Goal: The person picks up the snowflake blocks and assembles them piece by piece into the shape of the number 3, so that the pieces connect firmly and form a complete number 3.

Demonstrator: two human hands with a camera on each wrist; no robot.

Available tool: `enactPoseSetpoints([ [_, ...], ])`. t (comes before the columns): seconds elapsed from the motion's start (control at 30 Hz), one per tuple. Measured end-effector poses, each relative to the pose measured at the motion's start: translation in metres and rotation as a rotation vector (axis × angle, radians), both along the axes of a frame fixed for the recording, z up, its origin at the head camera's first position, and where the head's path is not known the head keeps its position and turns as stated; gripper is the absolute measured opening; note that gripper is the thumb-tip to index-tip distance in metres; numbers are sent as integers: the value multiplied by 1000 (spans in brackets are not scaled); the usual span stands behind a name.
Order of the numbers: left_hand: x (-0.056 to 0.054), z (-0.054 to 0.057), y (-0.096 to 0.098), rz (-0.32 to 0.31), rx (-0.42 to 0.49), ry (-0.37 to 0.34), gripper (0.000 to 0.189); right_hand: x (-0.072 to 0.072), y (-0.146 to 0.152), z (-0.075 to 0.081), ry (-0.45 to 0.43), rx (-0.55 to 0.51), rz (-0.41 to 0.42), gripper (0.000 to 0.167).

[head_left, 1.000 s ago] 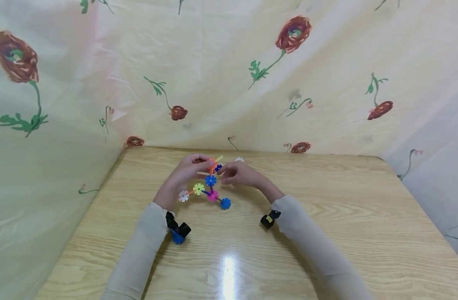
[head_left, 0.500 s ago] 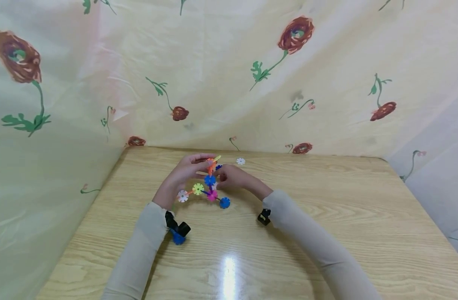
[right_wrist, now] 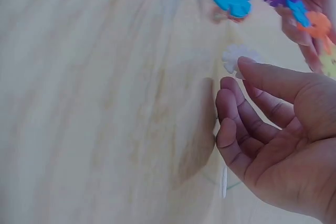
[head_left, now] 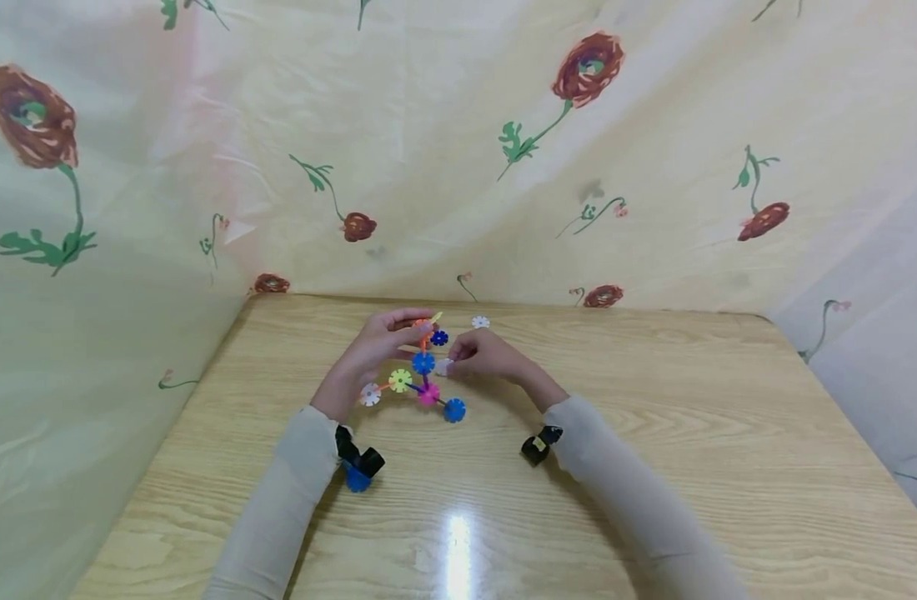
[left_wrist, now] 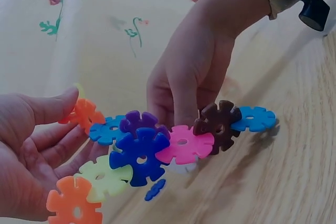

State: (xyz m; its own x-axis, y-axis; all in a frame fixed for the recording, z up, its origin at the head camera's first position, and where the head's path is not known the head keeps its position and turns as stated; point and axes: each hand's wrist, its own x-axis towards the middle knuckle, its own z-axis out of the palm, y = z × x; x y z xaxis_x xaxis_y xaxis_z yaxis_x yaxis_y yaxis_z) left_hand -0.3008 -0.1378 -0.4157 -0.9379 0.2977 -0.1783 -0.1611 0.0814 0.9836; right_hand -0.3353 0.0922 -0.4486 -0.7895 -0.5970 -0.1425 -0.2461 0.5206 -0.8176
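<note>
My left hand (head_left: 376, 343) grips an orange snowflake disc (left_wrist: 86, 114) at one end of a joined, branching chain of notched plastic discs, held above the table. A pink disc (head_left: 428, 394) sits at the branching point, with a blue disc (head_left: 454, 410) ending one arm and a white disc (head_left: 370, 394) ending another. My right hand (head_left: 490, 354) pinches a loose white snowflake disc (right_wrist: 239, 59) between thumb and fingertip. That disc is just right of the chain, close to its middle blue disc (head_left: 423, 363).
On the wooden table (head_left: 653, 467), another white disc (head_left: 480, 322) lies behind my right hand. A dark blue disc (head_left: 439, 337) shows between both hands. Something blue (head_left: 357, 477) shows under the left wrist camera. A flowered curtain (head_left: 428, 167) hangs behind the table.
My right hand moved left against the chain, then back right, and the white disc it pinches now shows clearly. My left hand and the chain have stayed nearly still.
</note>
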Motion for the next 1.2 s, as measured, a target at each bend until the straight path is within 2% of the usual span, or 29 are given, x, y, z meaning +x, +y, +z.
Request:
enactPoseSetpoints([
  [0.13, -3, -2, 5, -22, 0, 2, 42, 3, 14, 4, -40, -45, -101, 11],
  [0.33, -8, -3, 11, -67, 15, -19, 45, 6, 30, 19, -95, -228, -241, 21],
  [0.47, -12, -5, 14, -96, 26, -13, 43, 7, 35, 31, -56, -358, -311, 27],
  [0.6, -15, -5, 18, -113, 13, -2, 41, 10, 35, 39, 8, -454, -351, 29],
  [0.73, -17, -5, 21, -130, -5, 8, 42, 12, 35, 43, 44, -500, -386, 26],
  [0.97, -14, -3, 25, -139, -25, 19, 39, 13, 34, 42, 32, -522, -409, 22],
  [1.2, -12, -4, 26, -113, -21, 32, 39, 12, 38, 41, 27, -526, -373, 20],
])
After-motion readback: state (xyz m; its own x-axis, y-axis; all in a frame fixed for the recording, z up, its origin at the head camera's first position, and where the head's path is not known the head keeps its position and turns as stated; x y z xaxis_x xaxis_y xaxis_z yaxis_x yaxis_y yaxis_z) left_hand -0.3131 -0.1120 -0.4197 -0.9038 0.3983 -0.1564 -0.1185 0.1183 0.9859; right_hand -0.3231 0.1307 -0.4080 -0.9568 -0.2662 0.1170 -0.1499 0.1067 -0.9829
